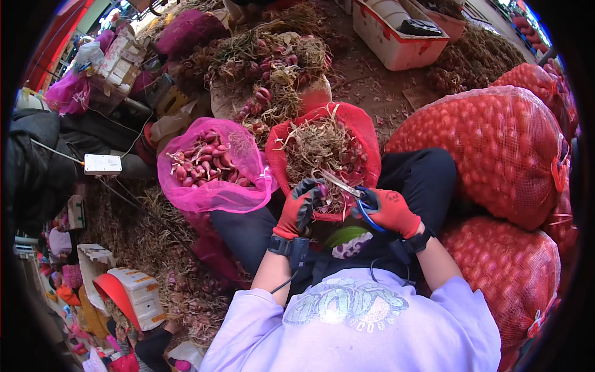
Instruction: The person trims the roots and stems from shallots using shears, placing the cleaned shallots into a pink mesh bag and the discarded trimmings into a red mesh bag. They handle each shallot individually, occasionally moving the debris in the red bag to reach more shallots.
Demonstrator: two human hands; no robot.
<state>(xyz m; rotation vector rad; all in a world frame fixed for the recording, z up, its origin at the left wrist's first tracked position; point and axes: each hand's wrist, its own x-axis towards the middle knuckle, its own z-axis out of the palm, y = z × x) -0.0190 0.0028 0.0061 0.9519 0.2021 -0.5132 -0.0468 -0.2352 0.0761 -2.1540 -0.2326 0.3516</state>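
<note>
Lettering (347,307) in pale green and white spreads over the chest of the lavender shirt (403,350), partly lost in the folds. A dark print marks the back of the right glove, and the white box (103,163) with cables at the left bears marks too small to read. 1 purplish shallot (322,190), mostly hidden, sits at the fingertips of the left hand (300,208), over the near left edge of the red mesh bag (364,124). That hand pinches it between thumb and fingers. The right hand (390,212), at the bag's near right edge, has its fingers wrapped around the blue handles of the scissors (342,185); their blades point toward the bag's far left edge, tips near the shallot. I cannot tell how far apart the blades stand. Dry trimmings (319,142) fill the bag. Beside its left edge, the pink mesh bag (176,197) holds loose shallots (207,162).
</note>
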